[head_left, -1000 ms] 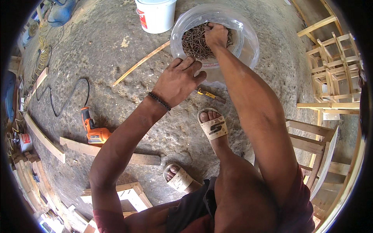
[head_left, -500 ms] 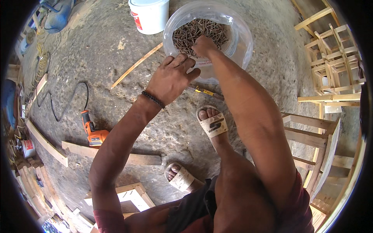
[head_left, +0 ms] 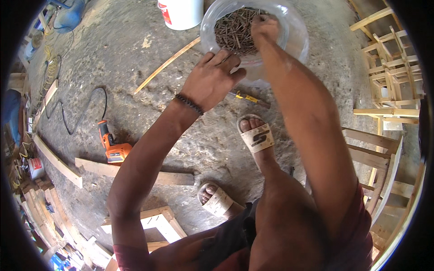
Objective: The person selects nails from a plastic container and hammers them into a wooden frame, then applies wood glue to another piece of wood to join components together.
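Closest in, two pale sandals [head_left: 218, 202] are on the person's feet, and a light wooden frame [head_left: 169, 221] lies on the floor by the left elbow. A flat board [head_left: 174, 178] passes behind the left forearm, and just beyond it an orange power tool [head_left: 118, 152] rests on its side, a black cable trailing from its handle. Ahead of the right foot lies a slim tool with a yellow handle [head_left: 246, 97]. The left hand [head_left: 210, 77], a dark braided bracelet [head_left: 189, 104] on its wrist, has its fingers bent and its thumb apart, fingertips at the near left rim of a round, clear plastic container [head_left: 296, 40]; I cannot tell whether they grip the plastic. Inside is a heap of thin brown fasteners [head_left: 233, 31] (nails or screws, too small to say). The right hand [head_left: 266, 29] reaches into the container at the heap's right side, fingers curled close together, though whether they pinch any piece is hidden. A narrow wooden strip [head_left: 167, 65] slants across the floor left of the container, and a white bucket [head_left: 183, 13] stands just beyond that strip. Farther off at left sits a blue rounded vessel [head_left: 68, 19].
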The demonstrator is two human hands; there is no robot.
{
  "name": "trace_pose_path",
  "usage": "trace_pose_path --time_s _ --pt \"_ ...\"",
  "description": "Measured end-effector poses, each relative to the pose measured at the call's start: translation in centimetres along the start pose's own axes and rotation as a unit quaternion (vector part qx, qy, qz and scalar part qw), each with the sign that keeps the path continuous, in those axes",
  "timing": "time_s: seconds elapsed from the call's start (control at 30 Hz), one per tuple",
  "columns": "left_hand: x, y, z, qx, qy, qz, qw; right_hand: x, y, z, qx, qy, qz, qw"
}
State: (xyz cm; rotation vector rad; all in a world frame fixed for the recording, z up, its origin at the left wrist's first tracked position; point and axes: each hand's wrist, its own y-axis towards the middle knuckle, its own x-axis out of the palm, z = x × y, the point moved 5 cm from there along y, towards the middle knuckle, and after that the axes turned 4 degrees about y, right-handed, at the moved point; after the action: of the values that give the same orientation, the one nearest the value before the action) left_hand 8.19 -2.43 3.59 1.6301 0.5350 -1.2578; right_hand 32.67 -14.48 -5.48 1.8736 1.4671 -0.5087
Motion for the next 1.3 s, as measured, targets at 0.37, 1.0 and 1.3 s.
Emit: trace_pose_path --time_s 0.37,1.0,1.3 --pt "0.2 -0.4 -0.3 -0.029 -0.007 0.023 0.999 0.9 1.2 0.1 0.066 0.088 -0.048 0.993" --pt "0.6 -1.1 0.0 -0.015 -0.005 0.019 1.0 1.7 -0.4 1.5 0.021 0.022 0.042 0.999" --pt "0.5 -1.1 -0.2 -0.022 -0.01 0.008 1.0 1.7 -0.1 0.6 0.038 0.03 -0.015 0.999"
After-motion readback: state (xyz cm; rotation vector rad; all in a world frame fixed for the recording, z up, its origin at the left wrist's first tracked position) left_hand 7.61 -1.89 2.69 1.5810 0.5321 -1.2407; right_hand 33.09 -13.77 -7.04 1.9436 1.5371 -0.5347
